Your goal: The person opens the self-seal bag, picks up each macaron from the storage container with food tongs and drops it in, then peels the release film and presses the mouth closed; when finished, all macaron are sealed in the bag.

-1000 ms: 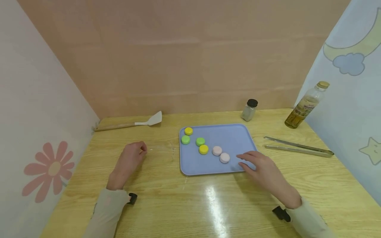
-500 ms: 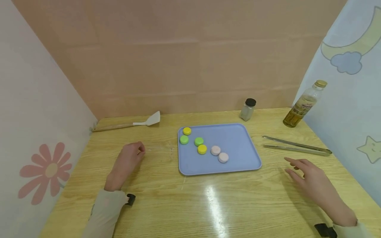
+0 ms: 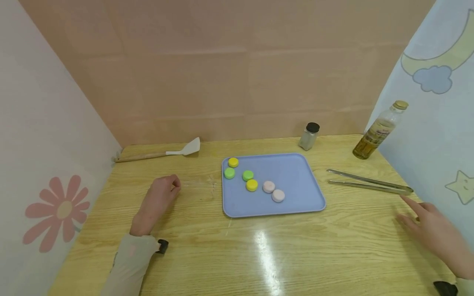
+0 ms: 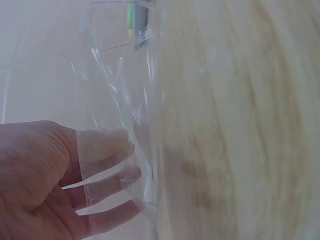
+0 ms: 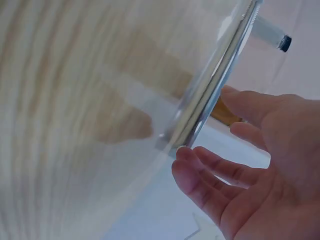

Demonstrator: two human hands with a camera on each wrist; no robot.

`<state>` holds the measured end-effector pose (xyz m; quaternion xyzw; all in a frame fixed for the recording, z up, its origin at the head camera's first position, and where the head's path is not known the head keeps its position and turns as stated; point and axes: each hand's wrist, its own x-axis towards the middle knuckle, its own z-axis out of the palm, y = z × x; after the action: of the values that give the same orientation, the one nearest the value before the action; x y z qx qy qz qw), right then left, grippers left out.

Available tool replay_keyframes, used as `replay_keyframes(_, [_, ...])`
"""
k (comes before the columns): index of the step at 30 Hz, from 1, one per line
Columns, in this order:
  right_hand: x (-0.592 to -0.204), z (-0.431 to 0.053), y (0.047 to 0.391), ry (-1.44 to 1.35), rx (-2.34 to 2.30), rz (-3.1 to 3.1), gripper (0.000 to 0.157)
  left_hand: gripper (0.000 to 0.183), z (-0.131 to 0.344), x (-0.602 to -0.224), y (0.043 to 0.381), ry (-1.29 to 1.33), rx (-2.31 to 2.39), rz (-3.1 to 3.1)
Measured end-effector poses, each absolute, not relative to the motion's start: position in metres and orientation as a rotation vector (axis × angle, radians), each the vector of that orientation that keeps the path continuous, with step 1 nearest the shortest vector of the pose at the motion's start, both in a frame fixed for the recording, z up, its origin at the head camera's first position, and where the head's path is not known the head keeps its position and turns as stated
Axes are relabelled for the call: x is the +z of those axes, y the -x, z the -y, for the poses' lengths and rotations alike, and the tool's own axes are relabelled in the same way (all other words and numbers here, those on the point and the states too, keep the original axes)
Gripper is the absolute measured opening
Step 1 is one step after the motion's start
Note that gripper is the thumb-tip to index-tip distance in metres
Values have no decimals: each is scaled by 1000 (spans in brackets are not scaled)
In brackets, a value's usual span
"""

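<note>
In the head view my left hand [image 3: 157,201] pinches the near end of a clear plastic bag [image 4: 115,85] lying on the table, left of the blue tray [image 3: 296,176]. On that tray sit yellow macarons [image 3: 252,185], green macarons [image 3: 247,176] and pale pink macarons [image 3: 268,187]. At the right, my right hand [image 3: 437,234] hovers by the joined end of the metal tongs [image 3: 366,187], holding nothing. Its index finger reaches toward them, and the right wrist view shows fingers spread beside the tongs [image 5: 215,80]; whether they touch cannot be told.
Behind the tray stands a small jar [image 3: 308,139] with a black lid. An oil bottle [image 3: 375,133] is at the back right, by the side wall. A white spatula [image 3: 191,146] with a wooden handle lies at the back left.
My right hand has moved from the tray's right edge rightward to the tongs' joined end. The left hand and the bag have stayed in place.
</note>
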<state>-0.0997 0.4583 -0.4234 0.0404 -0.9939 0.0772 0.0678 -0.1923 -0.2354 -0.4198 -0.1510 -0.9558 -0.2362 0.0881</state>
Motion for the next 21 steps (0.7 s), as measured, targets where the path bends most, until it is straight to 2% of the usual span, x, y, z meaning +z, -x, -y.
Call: replay_keyframes(21, [-435, -496, 125, -177, 163, 3009, 74, 6, 235, -421, 193, 445, -697, 2853])
